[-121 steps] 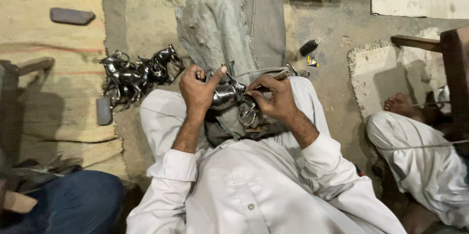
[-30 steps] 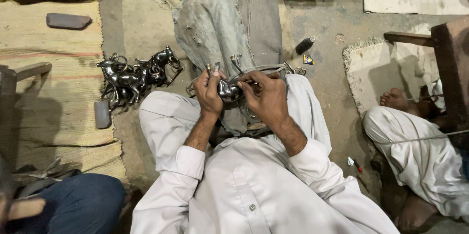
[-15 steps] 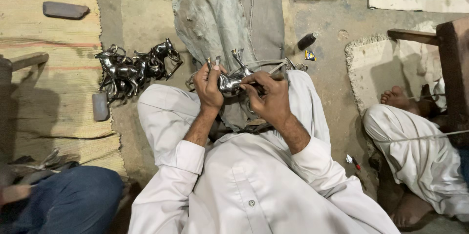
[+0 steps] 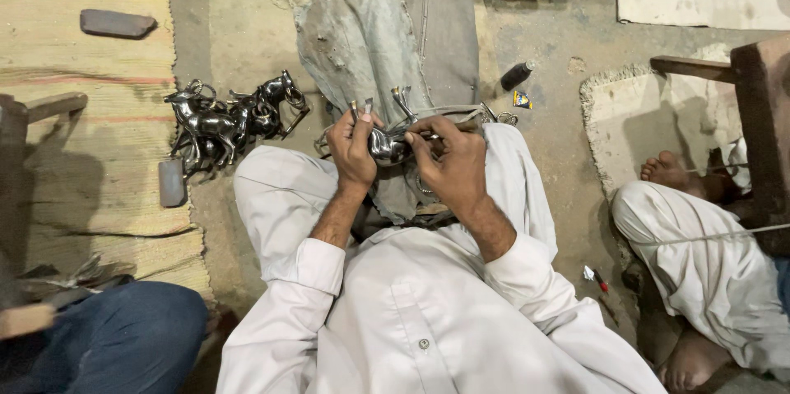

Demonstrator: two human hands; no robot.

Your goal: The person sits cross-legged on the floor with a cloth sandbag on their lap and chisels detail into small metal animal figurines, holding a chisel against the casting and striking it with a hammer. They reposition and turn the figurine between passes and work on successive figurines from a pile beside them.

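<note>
My left hand (image 4: 352, 150) grips a shiny metal animal figurine (image 4: 387, 140) held belly up, its legs poking above my fingers. My right hand (image 4: 451, 163) is closed around the other end of the same figurine and holds a thin tool against it; the tool's tip is hidden by my fingers. Both hands hover over my lap, above a grey dusty cloth (image 4: 370, 32) spread on the floor ahead. A pile of several similar dark metal figurines (image 4: 230, 118) lies on the floor to the left of my left knee.
A woven mat (image 4: 82, 130) covers the left floor, with a flat grey stone (image 4: 117, 23) and a small grey block (image 4: 172, 182) on it. Another person's blue-trousered knee (image 4: 107, 336) is lower left; a seated person in white with bare feet (image 4: 708, 262) is right. A small black bottle (image 4: 516, 75) stands nearby.
Over four seconds my hands have turned the figurine, so its legs now point up. The hands stay at the same place above my lap; the view has shifted slightly.
</note>
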